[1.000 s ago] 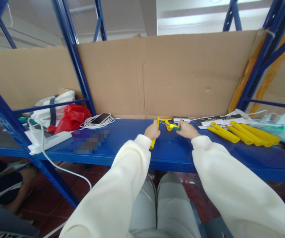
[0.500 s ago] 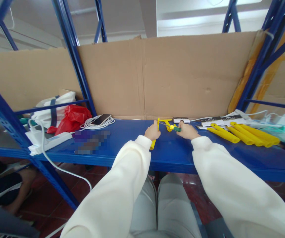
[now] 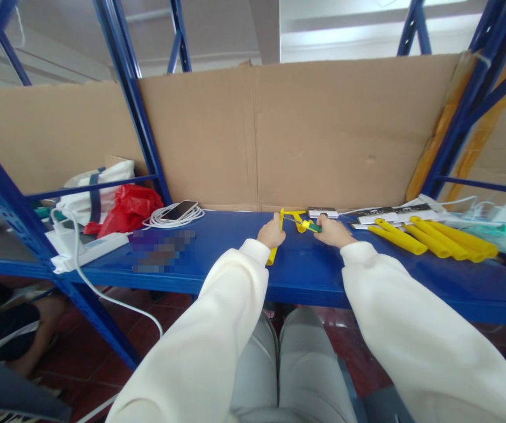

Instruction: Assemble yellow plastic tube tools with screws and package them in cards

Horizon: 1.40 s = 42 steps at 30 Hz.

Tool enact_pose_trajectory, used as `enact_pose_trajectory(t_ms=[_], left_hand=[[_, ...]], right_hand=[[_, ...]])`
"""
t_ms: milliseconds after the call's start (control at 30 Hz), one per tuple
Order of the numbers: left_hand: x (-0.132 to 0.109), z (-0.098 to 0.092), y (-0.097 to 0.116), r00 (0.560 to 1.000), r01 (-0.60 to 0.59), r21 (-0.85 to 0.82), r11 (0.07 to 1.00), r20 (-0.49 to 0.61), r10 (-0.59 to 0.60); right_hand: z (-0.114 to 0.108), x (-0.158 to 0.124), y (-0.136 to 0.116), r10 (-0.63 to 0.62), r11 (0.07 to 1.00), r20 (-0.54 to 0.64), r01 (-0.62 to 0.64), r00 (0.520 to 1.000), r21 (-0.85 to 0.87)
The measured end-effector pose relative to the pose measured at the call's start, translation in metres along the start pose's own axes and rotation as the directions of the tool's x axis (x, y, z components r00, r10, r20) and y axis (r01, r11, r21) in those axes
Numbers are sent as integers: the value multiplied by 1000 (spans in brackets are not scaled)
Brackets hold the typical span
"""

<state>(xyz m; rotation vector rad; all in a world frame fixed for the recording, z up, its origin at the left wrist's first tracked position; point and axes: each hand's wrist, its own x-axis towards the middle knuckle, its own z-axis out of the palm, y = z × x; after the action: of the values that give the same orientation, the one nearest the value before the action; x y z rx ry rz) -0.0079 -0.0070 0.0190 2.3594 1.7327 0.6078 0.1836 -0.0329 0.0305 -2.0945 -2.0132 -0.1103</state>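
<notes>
My left hand (image 3: 272,231) is closed around an upright yellow plastic piece (image 3: 273,256), whose ends show above and below the fingers. In my right hand (image 3: 333,232) is a screwdriver with a yellow and green handle (image 3: 311,226); its thin shaft points left, toward the piece in my left hand. Between the hands, another yellow part (image 3: 296,214) extends behind the shaft; whether it joins the held piece I cannot tell. The shaft's tip is too small to make out.
Several yellow handles (image 3: 396,236) and black-and-white packages (image 3: 374,215) lie right on the blue shelf (image 3: 230,282). At left are a phone (image 3: 181,210) on coiled cable, a red bag (image 3: 132,205) and a power strip (image 3: 103,248). Cardboard (image 3: 314,135) stands behind. A person's leg shows lower left.
</notes>
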Motion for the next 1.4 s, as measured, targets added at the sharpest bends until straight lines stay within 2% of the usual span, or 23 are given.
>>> enact_pose_trajectory(t_ms=[633, 900, 1200, 1400], left_hand=[[-1, 0, 0, 1000, -1, -5, 1000, -6, 1], [-1, -1, 1, 1000, -2, 2, 1000, -3, 2], [-1, 0, 0, 1000, -8, -2, 1000, -10, 8], [-1, 0, 0, 1000, 3, -23, 1000, -14, -3]], right_hand=[[9, 9, 5, -51, 999, -129, 51, 990, -3], [4, 4, 2, -11, 1000, -51, 12, 999, 27], [2, 4, 1, -18, 1000, -33, 19, 999, 18], [7, 9, 9, -32, 999, -43, 32, 999, 2]])
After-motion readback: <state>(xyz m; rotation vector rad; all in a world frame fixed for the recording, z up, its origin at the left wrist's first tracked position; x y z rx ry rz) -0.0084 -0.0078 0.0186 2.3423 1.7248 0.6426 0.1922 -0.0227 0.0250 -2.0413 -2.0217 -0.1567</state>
